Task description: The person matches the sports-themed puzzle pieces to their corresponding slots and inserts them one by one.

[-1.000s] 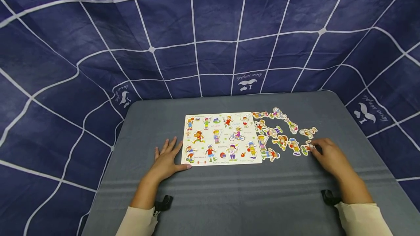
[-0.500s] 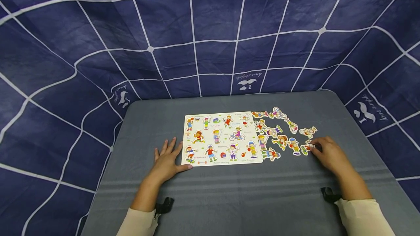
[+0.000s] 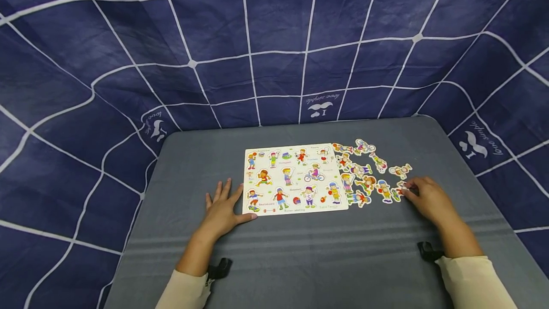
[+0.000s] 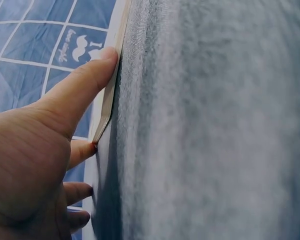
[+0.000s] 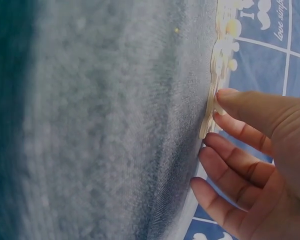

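A white puzzle board [image 3: 296, 179] printed with sport figures lies in the middle of the grey table [image 3: 300, 247]. My left hand [image 3: 223, 201] lies flat beside its lower left corner. In the left wrist view the thumb [image 4: 85, 82] presses against the board's edge [image 4: 114, 80]. Several loose cut-out figure pieces [image 3: 364, 170] are spread to the right of the board. At their right end my right hand [image 3: 407, 191] holds one small piece [image 3: 400, 189]. In the right wrist view the thumb [image 5: 240, 100] and forefinger pinch that piece [image 5: 209, 120] by its edge, low on the cloth.
A dark blue cloth with a white grid [image 3: 274, 42] hangs behind and around the table. Two black clips [image 3: 219, 268] [image 3: 426, 251] sit near the table's front edge, close to my wrists. Bare grey cloth lies in front of the board.
Both hands stay where they were. The head view has shifted slightly, so the board and pieces sit a little differently in the frame.
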Motion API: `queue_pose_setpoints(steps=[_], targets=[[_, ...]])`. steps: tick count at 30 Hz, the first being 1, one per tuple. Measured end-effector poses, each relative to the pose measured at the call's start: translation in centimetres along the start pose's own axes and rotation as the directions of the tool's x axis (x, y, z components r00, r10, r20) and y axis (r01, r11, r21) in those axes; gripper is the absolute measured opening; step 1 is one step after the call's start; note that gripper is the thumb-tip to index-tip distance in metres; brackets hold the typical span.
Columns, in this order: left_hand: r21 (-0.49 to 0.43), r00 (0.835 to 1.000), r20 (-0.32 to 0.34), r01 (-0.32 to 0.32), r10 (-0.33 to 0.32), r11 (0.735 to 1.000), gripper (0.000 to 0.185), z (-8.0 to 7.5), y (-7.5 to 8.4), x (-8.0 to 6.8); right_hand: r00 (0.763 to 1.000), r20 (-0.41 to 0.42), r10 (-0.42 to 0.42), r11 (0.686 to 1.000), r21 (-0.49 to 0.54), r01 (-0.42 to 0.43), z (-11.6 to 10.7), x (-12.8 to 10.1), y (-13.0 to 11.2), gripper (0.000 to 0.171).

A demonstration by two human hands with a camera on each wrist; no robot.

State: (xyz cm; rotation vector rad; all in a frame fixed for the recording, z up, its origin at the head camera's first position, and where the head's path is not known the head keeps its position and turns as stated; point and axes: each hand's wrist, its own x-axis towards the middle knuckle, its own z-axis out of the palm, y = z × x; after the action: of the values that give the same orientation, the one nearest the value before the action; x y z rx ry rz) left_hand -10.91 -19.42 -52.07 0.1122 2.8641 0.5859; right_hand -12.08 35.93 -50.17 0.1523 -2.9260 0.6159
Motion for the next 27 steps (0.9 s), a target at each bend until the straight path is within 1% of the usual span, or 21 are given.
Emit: queue_pose_setpoints(steps=[7, 10, 12, 17, 22, 27], targets=[[-0.015, 1.000, -0.004, -0.014, 0.014, 1.000, 0.109, 0.2, 0.9, 0.5, 1.000, -0.014, -0.014, 1.000, -0.008, 0.014, 0.1, 0.0, 0.2, 0.012], [-0.021, 1.000, -0.009, -0.021, 0.020, 1.000, 0.109, 0.3, 1.0, 0.7, 1.000, -0.018, -0.020, 1.000, -0.009, 0.020, 0.0, 0.0, 0.2, 0.012], [-0.032, 1.000, -0.003, -0.021, 0.020, 0.999, 0.108, 0.3, 0.9, 0.8, 0.999, -0.022, -0.024, 1.000, -0.010, 0.024, 0.0, 0.0, 0.2, 0.012], [-0.053, 0.999, 0.012, -0.044, 0.045, 0.998, 0.105, 0.1, 0.5, 1.0, 1.000, -0.013, -0.006, 1.000, -0.009, 0.006, -0.3, -0.1, 0.5, 0.012], [-0.043, 0.997, 0.019, -0.073, 0.074, 0.996, 0.101, -0.1, 0.2, 1.1, 1.000, -0.006, 0.015, 1.000, -0.015, -0.015, -0.6, -0.1, 0.4, 0.013], [-0.049, 0.997, 0.042, -0.066, 0.068, 0.997, 0.101, -0.2, -0.1, 1.0, 1.000, -0.022, 0.001, 1.000, -0.011, -0.001, -0.7, 0.2, -0.3, 0.012]])
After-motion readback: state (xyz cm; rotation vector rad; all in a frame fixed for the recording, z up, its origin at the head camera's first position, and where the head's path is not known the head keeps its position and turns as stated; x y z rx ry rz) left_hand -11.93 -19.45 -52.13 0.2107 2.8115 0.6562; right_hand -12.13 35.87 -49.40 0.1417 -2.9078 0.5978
